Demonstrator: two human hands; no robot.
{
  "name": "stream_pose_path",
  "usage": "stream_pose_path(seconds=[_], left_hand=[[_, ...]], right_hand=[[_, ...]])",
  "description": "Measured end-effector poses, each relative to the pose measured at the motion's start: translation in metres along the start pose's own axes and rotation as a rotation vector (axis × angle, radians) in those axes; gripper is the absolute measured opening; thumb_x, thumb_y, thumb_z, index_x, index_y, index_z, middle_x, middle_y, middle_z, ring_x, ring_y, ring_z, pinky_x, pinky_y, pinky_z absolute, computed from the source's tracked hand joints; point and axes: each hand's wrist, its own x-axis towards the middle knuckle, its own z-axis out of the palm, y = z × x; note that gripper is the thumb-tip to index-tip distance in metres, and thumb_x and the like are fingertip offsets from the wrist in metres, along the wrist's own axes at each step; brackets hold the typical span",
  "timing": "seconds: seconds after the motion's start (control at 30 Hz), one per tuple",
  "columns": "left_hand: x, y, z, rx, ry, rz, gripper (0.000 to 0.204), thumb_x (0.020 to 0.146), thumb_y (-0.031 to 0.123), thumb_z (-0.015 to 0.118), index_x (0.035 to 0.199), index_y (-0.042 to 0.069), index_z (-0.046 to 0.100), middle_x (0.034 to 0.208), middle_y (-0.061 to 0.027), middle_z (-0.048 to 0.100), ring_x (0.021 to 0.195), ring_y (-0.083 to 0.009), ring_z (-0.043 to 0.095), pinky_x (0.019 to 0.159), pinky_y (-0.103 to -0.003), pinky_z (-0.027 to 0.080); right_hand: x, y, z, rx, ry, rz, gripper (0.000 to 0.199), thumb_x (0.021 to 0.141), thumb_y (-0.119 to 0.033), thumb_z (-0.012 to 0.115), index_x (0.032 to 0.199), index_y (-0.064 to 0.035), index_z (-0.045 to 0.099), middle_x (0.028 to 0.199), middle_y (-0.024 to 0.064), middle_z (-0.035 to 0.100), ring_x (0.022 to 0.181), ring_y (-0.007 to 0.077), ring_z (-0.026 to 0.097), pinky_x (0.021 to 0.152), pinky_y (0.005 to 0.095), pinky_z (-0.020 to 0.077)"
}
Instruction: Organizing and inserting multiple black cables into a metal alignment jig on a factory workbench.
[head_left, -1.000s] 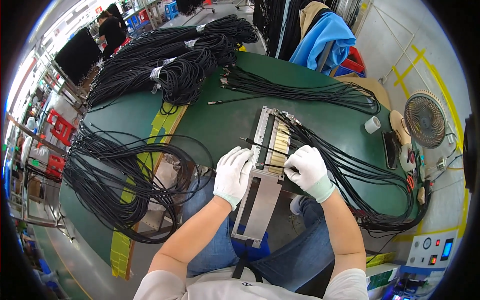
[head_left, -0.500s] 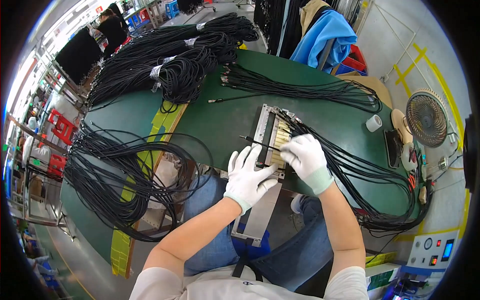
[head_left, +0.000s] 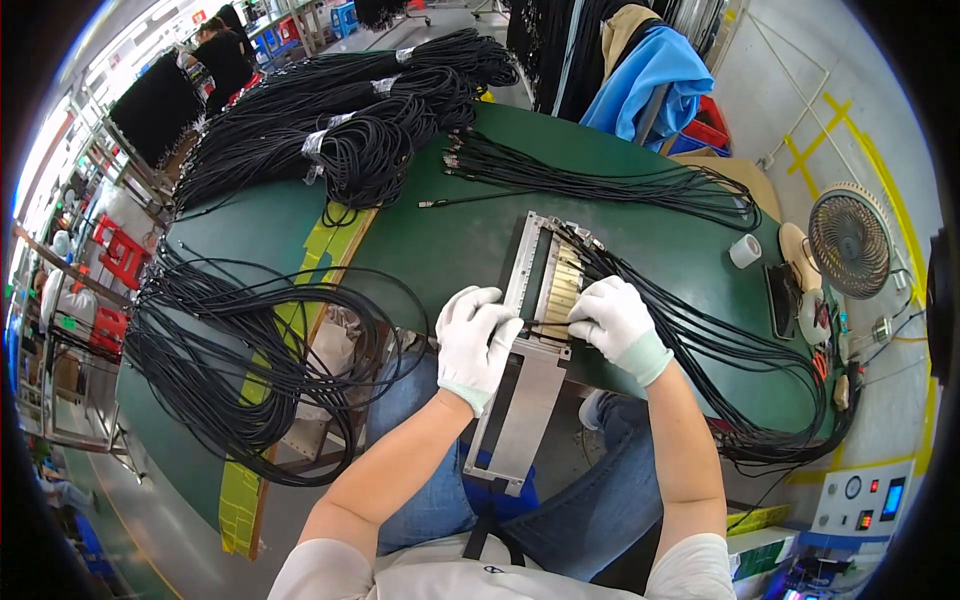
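Both my hands wear white gloves. A short length of black cable (head_left: 546,324) runs across the near end of a metal fixture (head_left: 522,262) with a row of cream slotted blocks (head_left: 563,284). My left hand (head_left: 472,342) is closed at the fixture's left side, fingers curled round the cable's left end; the tip is hidden by the glove. On the right side, my right hand (head_left: 612,320) pinches the same cable beside the blocks. More black cables (head_left: 690,325) lead from the fixture's far blocks toward the right.
Loose black cables (head_left: 230,350) spread over the left of the green table (head_left: 430,250), with tied coils (head_left: 370,150) behind. Another cable bundle (head_left: 600,182) lies at the back. To the right stand a white tape roll (head_left: 746,251) and a fan (head_left: 850,238).
The cable's free end, which pointed up and left, is now down in my left hand, whose spread fingers have closed. My right hand has shifted slightly nearer to me.
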Motion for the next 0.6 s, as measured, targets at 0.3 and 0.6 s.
stream_pose_path(seconds=[0.3,0.6], left_hand=[[0.001,0.002,0.004,-0.164,-0.023,0.069,0.011,0.082,0.014,0.069,0.08,0.006,0.063,0.107,-0.0085,0.065,0.109,-0.0311,0.055,0.096,-0.042,0.041],[0.002,-0.007,-0.001,-0.168,0.033,-0.052,0.011,0.084,0.012,0.067,0.08,0.005,0.06,0.106,-0.0087,0.065,0.107,-0.0302,0.055,0.094,-0.041,0.042]], right_hand=[[0.005,-0.044,0.023,0.018,0.178,-0.144,0.026,0.069,-0.029,0.078,0.086,-0.0123,0.067,0.081,0.0027,0.062,0.084,0.0259,0.058,0.077,0.0383,0.043],[-0.014,-0.006,-0.008,0.005,0.17,0.003,0.017,0.069,-0.017,0.076,0.082,-0.0109,0.067,0.075,0.0047,0.062,0.08,0.0282,0.058,0.074,0.0406,0.0454]])
